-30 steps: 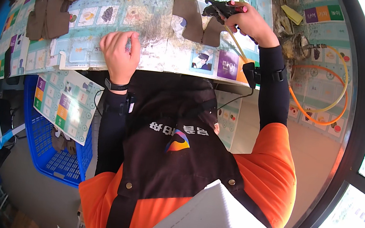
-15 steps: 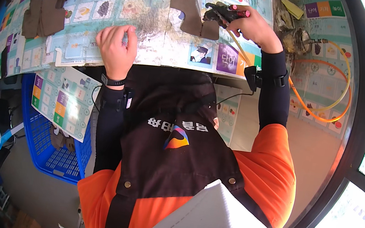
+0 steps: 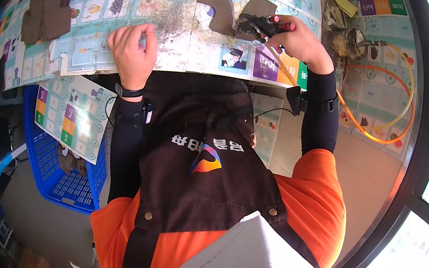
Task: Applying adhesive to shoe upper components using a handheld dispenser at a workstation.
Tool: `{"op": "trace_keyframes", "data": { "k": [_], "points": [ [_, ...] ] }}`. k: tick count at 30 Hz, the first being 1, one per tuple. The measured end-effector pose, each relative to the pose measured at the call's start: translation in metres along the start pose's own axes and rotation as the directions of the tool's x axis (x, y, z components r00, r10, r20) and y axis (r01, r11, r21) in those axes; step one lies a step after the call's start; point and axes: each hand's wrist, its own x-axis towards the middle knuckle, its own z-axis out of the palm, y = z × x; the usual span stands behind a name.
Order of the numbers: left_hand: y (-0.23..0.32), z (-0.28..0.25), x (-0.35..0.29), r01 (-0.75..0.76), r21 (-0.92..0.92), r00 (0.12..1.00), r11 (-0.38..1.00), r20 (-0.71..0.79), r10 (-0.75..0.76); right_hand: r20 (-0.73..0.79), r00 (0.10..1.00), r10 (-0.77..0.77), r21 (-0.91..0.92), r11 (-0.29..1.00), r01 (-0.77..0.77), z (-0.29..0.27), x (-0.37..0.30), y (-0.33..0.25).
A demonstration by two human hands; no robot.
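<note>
A black, crusted spray gun [image 3: 253,28] with red knobs is gripped in my right hand [image 3: 301,41], its fingers wrapped round the grip. The gun sits low over a curved, U-shaped brown cut piece [image 3: 217,8], near its right arm and lower edge; whether they touch, I cannot tell. From the gun a yellowish hose [image 3: 283,70] runs back under my right wrist. My left hand [image 3: 133,53] is at the table's near edge, palm down, fingers loosely bent and thumb apart. Nothing shows in it.
Overlapping brown pieces [image 3: 48,14] lie at the table's far left. A stained, printed sheet [image 3: 173,53] covers the tabletop. Orange tubing [image 3: 357,126] loops at the right, below a grimy fitting [image 3: 350,42]. A blue basket [image 3: 72,203] stands below on the left.
My right hand has brought the spray gun toward me and slightly left, from the piece's upper right to its lower part. My left hand stays near the table edge; its thumb stands farther apart.
</note>
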Motion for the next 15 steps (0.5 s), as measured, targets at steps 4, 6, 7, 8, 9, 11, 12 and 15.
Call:
{"op": "trace_keyframes", "data": {
  "k": [4,6,7,8,9,11,12,15],
  "points": [
    [0.000,0.000,0.000,-0.029,-0.005,1.000,1.000,-0.005,0.029,0.044,0.999,0.013,0.117,0.993,-0.018,0.002,-0.002,0.005],
    [0.000,0.000,0.000,-0.004,0.007,1.000,1.000,-0.005,0.004,0.036,0.998,0.053,0.086,0.995,-0.056,0.004,-0.003,0.006],
    [0.000,0.000,0.000,-0.031,0.001,1.000,1.000,-0.004,0.031,0.037,0.999,0.016,0.112,0.994,-0.020,0.005,-0.003,0.007],
    [0.000,0.000,0.000,-0.005,0.010,1.000,1.000,-0.005,0.005,0.050,0.999,0.004,0.112,0.994,-0.009,0.005,-0.004,0.008],
    [0.000,0.000,-0.001,-0.004,0.010,1.000,1.000,-0.006,0.004,0.058,0.997,0.041,0.075,0.996,-0.046,0.006,-0.004,0.009],
    [0.000,0.001,-0.001,-0.004,0.009,1.000,1.000,-0.006,0.004,0.047,0.999,-0.008,0.118,0.993,0.002,0.006,-0.005,0.011],
    [0.000,0.001,0.000,-0.005,0.010,1.000,1.000,-0.006,0.005,0.036,0.999,0.029,0.095,0.995,-0.033,0.007,-0.005,0.012],
    [-0.001,0.000,-0.001,-0.007,0.008,1.000,1.000,-0.003,0.007,-0.023,0.998,0.058,0.059,0.997,-0.057,0.007,-0.005,0.013]
  ]
}}
